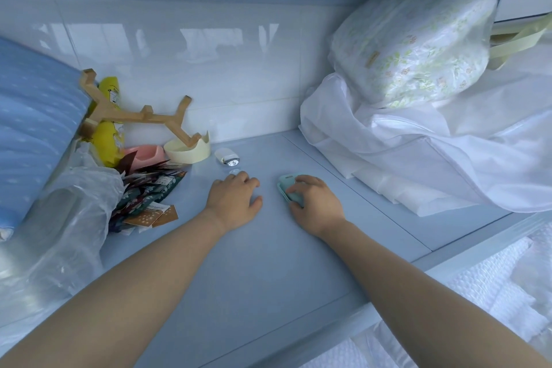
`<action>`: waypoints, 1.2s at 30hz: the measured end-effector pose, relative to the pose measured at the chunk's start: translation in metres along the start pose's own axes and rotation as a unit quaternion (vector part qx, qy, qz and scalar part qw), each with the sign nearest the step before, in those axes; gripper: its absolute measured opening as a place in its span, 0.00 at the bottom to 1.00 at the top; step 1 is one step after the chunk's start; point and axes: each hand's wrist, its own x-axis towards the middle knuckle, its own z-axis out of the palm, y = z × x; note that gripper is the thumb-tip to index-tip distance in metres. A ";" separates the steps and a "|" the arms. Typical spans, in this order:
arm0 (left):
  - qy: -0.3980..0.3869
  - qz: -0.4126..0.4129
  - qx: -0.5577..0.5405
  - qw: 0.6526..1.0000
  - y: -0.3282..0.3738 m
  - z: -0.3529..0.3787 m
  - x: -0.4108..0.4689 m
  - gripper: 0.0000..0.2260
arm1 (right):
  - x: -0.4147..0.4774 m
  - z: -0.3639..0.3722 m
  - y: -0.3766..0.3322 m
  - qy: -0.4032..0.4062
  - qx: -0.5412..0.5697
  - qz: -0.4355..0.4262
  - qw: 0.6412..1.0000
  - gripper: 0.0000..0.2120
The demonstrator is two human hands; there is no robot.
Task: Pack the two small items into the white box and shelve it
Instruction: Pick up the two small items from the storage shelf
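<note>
Step in hand: pick-up of the 2 small items — judged as the opening stage, since neither is packed and nothing is shelved.
Right hand (315, 203): curled over a small pale-green case (287, 188) on the shelf surface (268, 263); fingers wrap its near edge and thumb side, so it reads as closed on the case, though the case is not yet lifted clear.
Left hand (234, 199): palm down on the shelf, fingers loosely together, fingertips touching or just short of a small clear round item (235, 171) — contact cannot be told, nor whether anything is pinched.
Small white device (227, 157): lies just beyond the round item, near the cream bowl (186, 151); apart from both hands.
White box: no rigid box is identifiable; the white fabric bag (418, 158) at the right is the nearest candidate, well apart from both hands.
Which 2 items count: uncertain — 3 small objects lie within reach.
Next move calls for: lifting the green case cleanly, closing the left fingers on the round item, then locating the box.
Clutter at left: packets (149, 188), a plastic bag (59, 218), a wooden rack (134, 116).
</note>
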 end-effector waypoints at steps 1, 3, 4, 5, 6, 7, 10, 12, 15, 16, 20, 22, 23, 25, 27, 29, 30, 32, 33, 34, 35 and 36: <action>0.003 0.002 0.002 1.000 -0.001 0.001 0.003 0.18 | 0.002 0.002 -0.002 0.002 0.000 0.000 1.000 0.14; 0.008 0.008 0.004 1.000 -0.003 0.005 0.009 0.18 | 0.006 0.006 -0.005 0.011 -0.008 0.000 1.000 0.14; 0.011 0.010 0.005 1.000 -0.004 0.007 0.012 0.18 | 0.008 0.008 -0.006 0.018 -0.016 0.002 1.000 0.13; 0.014 0.011 0.005 1.000 -0.006 0.009 0.015 0.18 | 0.010 0.010 -0.008 0.027 -0.025 0.006 0.999 0.12; 0.017 0.009 0.003 1.000 -0.007 0.011 0.019 0.18 | 0.013 0.012 -0.008 0.034 -0.033 0.011 0.999 0.12; 0.021 0.008 -0.001 1.000 -0.009 0.013 0.022 0.18 | 0.016 0.014 -0.009 0.038 -0.039 0.015 0.998 0.11; 0.029 -0.001 -0.008 1.000 -0.015 0.018 0.029 0.18 | 0.024 0.021 -0.013 0.036 -0.050 0.013 0.998 0.13; 0.028 -0.007 -0.010 1.000 -0.019 0.019 0.032 0.18 | 0.029 0.025 -0.015 0.030 -0.055 0.009 0.998 0.14; 0.026 -0.012 -0.003 1.000 -0.025 0.021 0.034 0.19 | 0.034 0.030 -0.018 0.022 -0.048 0.013 0.999 0.16; 0.027 -0.014 -0.001 1.000 -0.028 0.022 0.035 0.19 | 0.036 0.031 -0.017 0.021 -0.045 0.014 0.999 0.17; 0.023 -0.012 0.013 1.000 -0.034 0.021 0.042 0.19 | 0.042 0.030 -0.010 0.020 -0.035 0.022 0.999 0.18; 0.020 -0.014 0.014 1.000 -0.035 0.023 0.046 0.19 | 0.043 0.032 -0.008 0.024 -0.040 0.025 0.999 0.18; 0.016 -0.020 0.010 1.000 -0.033 0.023 0.048 0.19 | 0.043 0.032 -0.008 0.026 -0.042 0.025 0.998 0.18; -0.006 -0.044 -0.009 0.999 -0.028 0.027 0.051 0.21 | 0.041 0.033 -0.008 0.029 -0.044 0.025 0.998 0.17; -0.031 -0.068 -0.040 0.996 -0.022 0.031 0.054 0.22 | 0.039 0.033 -0.009 0.030 -0.045 0.022 0.998 0.17; -0.042 -0.077 -0.063 0.994 -0.020 0.035 0.056 0.22 | 0.037 0.033 -0.010 0.033 -0.045 0.023 0.998 0.17; -0.040 -0.080 -0.071 0.993 -0.021 0.037 0.058 0.22 | 0.036 0.033 -0.011 0.035 -0.047 0.023 0.998 0.16; -0.025 -0.089 -0.084 0.992 -0.026 0.039 0.062 0.22 | 0.034 0.033 -0.012 0.039 -0.050 0.025 0.998 0.16; -0.018 -0.091 -0.084 0.992 -0.030 0.040 0.065 0.22 | 0.034 0.032 -0.013 0.041 -0.052 0.026 0.997 0.15; -0.014 -0.088 -0.077 0.993 -0.034 0.041 0.067 0.22 | 0.033 0.032 -0.013 0.043 -0.055 0.027 0.997 0.15; -0.015 -0.082 -0.065 0.994 -0.038 0.041 0.071 0.22 | 0.033 0.032 -0.013 0.045 -0.057 0.027 0.997 0.15; -0.018 -0.072 -0.054 0.996 -0.043 0.041 0.075 0.22 | 0.033 0.032 -0.014 0.048 -0.058 0.027 0.997 0.15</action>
